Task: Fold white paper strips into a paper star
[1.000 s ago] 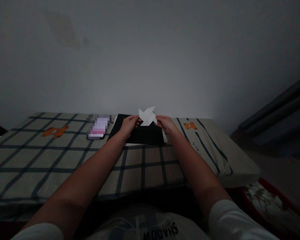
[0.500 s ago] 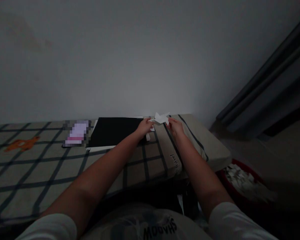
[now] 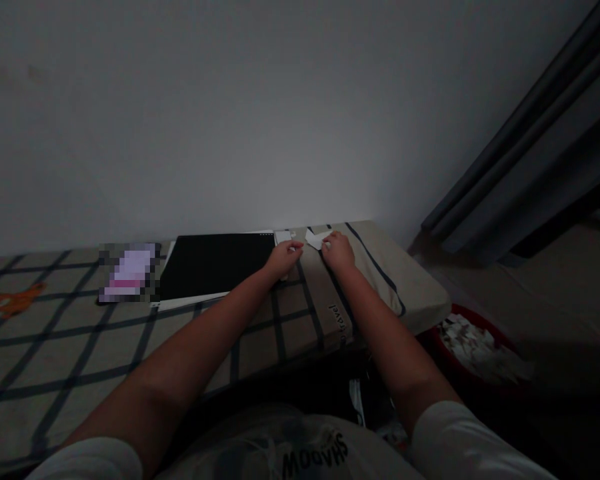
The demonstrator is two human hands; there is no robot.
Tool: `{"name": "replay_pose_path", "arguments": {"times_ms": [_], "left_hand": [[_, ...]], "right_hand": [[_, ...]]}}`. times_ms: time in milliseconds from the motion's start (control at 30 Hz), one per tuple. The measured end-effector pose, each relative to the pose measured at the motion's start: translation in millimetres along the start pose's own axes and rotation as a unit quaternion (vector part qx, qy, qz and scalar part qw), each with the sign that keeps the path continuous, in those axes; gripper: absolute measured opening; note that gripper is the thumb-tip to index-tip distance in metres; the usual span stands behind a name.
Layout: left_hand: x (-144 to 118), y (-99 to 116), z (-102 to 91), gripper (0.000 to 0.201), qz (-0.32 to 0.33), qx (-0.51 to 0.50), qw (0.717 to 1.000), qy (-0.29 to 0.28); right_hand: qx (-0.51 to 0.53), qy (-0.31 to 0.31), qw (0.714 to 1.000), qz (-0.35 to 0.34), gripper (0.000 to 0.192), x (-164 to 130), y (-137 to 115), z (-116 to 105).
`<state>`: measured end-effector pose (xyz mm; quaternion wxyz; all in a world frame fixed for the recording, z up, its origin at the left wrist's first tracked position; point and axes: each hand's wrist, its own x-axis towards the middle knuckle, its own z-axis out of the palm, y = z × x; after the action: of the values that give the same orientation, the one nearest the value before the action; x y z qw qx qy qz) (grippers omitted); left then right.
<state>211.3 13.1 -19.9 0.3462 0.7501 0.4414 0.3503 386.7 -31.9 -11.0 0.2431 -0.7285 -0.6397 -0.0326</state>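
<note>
A small piece of folded white paper (image 3: 314, 239) is pinched in the fingers of my right hand (image 3: 340, 251), just above the checked cloth near the wall. Its folded points stick out to the left of that hand. My left hand (image 3: 283, 259) is a short way left of the paper, apart from it. The left fingertips are pressed together; whether something small is between them cannot be made out. Beside the left hand lies a flat black sheet or folder (image 3: 217, 265) with white edges showing under it. A small white item (image 3: 283, 236) shows behind the left hand.
A phone (image 3: 129, 272) with a blurred screen lies left of the black folder. Farther left is an orange flat shape (image 3: 13, 300). The checked cloth (image 3: 190, 347) covers the bed-like surface. Right of it stands a red basin (image 3: 433, 337) of white scraps; a grey curtain (image 3: 525, 147) hangs beyond.
My left hand has come away from the paper, leaving it in my right hand. The view has shifted, so the surroundings sit farther left.
</note>
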Motion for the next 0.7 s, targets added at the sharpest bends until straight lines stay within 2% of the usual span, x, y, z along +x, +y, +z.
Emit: {"name": "replay_pose_path", "arguments": {"times_ms": [33, 100, 200, 267, 533, 700], "left_hand": [[-1, 0, -2.6, 0.027, 0.004, 0.007, 1.0, -0.004], [-3, 0, -7.8, 0.022, 0.027, 0.013, 1.0, -0.006], [-5, 0, -14.7, 0.02, 0.056, 0.02, 0.998, -0.005], [-7, 0, -18.3, 0.021, 0.061, 0.027, 0.998, -0.007], [-17, -2, -34.7, 0.023, 0.109, 0.065, 0.992, -0.01], [-29, -8, -55.7, 0.022, 0.152, 0.109, 0.982, -0.029]], "right_hand": [[-0.007, 0.003, 1.0, -0.025, 0.035, -2, -5, 1], [-0.026, -0.029, 0.997, -0.064, 0.034, -5, -12, 4], [-0.049, -0.094, 0.992, -0.065, 0.036, -6, -16, 12], [-0.063, -0.111, 0.99, -0.064, 0.037, -4, -17, 16], [-0.082, -0.118, 0.989, -0.042, 0.041, 11, -25, 29], [-0.076, -0.093, 0.992, -0.036, 0.041, 8, -30, 33]]}}
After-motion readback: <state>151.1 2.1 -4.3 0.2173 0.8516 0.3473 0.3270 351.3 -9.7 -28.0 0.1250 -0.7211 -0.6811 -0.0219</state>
